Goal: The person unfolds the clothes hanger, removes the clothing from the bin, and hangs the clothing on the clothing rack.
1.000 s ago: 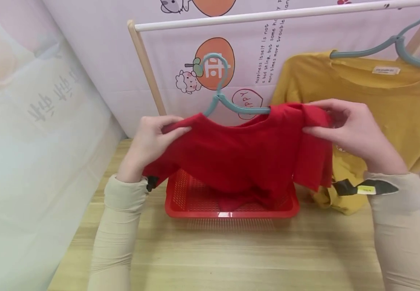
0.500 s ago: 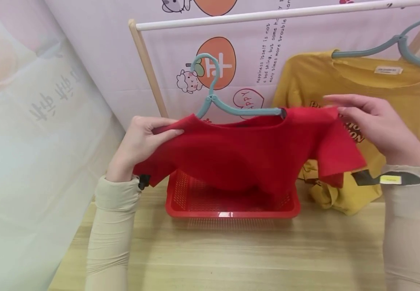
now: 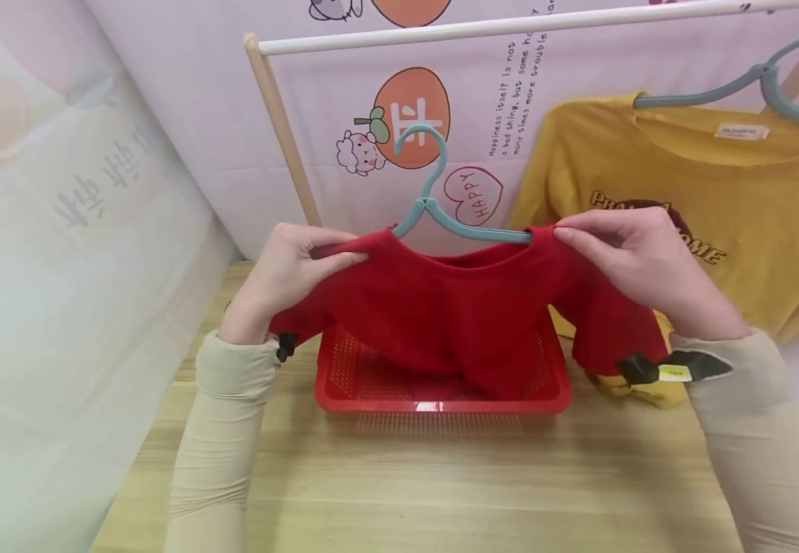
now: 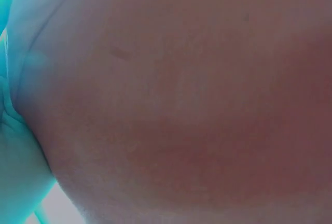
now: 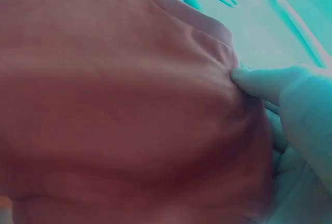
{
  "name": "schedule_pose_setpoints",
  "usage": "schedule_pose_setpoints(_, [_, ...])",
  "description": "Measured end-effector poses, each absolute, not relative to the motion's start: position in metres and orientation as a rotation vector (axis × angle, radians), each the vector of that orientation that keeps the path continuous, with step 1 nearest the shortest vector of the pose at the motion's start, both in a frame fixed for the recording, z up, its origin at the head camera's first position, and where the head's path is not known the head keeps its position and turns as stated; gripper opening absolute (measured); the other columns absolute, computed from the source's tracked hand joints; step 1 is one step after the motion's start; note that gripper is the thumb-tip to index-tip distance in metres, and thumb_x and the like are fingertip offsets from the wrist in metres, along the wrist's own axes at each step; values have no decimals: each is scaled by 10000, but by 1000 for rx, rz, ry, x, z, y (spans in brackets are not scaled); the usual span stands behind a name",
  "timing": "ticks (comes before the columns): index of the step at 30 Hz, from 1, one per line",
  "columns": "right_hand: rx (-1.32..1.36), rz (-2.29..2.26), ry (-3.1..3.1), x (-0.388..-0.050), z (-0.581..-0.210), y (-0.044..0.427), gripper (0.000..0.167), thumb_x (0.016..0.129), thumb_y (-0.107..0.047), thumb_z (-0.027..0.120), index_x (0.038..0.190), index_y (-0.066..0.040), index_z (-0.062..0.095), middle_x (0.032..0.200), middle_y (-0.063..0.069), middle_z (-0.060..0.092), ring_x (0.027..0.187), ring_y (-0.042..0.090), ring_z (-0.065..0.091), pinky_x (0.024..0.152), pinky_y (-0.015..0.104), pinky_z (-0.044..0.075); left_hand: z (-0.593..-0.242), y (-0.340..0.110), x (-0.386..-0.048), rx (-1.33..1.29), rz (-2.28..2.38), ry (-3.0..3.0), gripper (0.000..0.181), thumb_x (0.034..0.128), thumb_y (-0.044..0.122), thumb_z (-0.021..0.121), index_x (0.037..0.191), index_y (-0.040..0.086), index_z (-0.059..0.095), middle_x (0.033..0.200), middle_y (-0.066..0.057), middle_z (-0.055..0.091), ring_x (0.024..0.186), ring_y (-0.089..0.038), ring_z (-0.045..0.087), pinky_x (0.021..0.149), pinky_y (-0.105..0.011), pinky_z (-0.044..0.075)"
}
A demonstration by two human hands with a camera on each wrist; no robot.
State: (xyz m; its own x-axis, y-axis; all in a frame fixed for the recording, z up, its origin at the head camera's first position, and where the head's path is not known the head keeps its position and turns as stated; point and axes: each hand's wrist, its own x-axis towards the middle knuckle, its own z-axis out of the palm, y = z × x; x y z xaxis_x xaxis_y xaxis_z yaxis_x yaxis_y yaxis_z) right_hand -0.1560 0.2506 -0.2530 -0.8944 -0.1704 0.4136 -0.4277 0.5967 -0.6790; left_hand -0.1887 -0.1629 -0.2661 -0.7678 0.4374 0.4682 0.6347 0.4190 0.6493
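Note:
A red T-shirt (image 3: 434, 307) hangs spread between both hands, with a light blue hanger (image 3: 472, 230) inside its neck opening. The hanger's hook points up, free of the rail; its arm ends are hidden in the shirt. My left hand (image 3: 296, 265) pinches the left shoulder between thumb and fingers. At the other shoulder, close to the collar, my right hand (image 3: 638, 257) pinches the fabric. The right wrist view shows that thumb (image 5: 259, 81) pressed on the cloth beside the neckline. Red cloth (image 4: 181, 105) fills most of the left wrist view.
Below the shirt, a red plastic basket (image 3: 441, 406) stands on the wooden table (image 3: 413, 484). Behind runs a white rail (image 3: 441, 32) on wooden posts. A yellow T-shirt (image 3: 731, 177) hangs from it at the right on another hanger (image 3: 690, 98). A pale sheet (image 3: 61, 307) covers the left side.
My right hand went out right along the sleeve, then came back to grip the shoulder near the collar. The hanger and shirt shifted left, then back right and slightly lower.

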Motion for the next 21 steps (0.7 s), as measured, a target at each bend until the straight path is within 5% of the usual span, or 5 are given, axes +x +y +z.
schedule_pose_setpoints(5, [529,1149,-2496,-158,-256,243,200,983,-224,710,1137,-124,789,938,-23,744,795,109,660,707,141,494,-269,-159,-189,-969,-1281,-2405,200,877,130,826,1076,117,816,946,38,764,802,-88,711,713,-257,580])
schedule_pose_setpoints(13, [626,1025,-2598,-155,-254,247,105,880,-218,834,975,-187,802,735,-35,699,590,160,590,568,184,461,-271,-161,-188,-947,-1269,-2429,202,914,157,793,1114,128,808,972,38,766,835,-88,709,746,-262,571])
schedule_pose_setpoints(21, [536,1146,-2670,-154,-247,259,176,868,-212,845,1038,-191,808,799,25,716,664,186,614,610,192,481,-273,-165,-186,-1018,-1281,-2412,219,958,122,736,1172,100,781,1064,18,761,960,-98,715,834,-288,571])
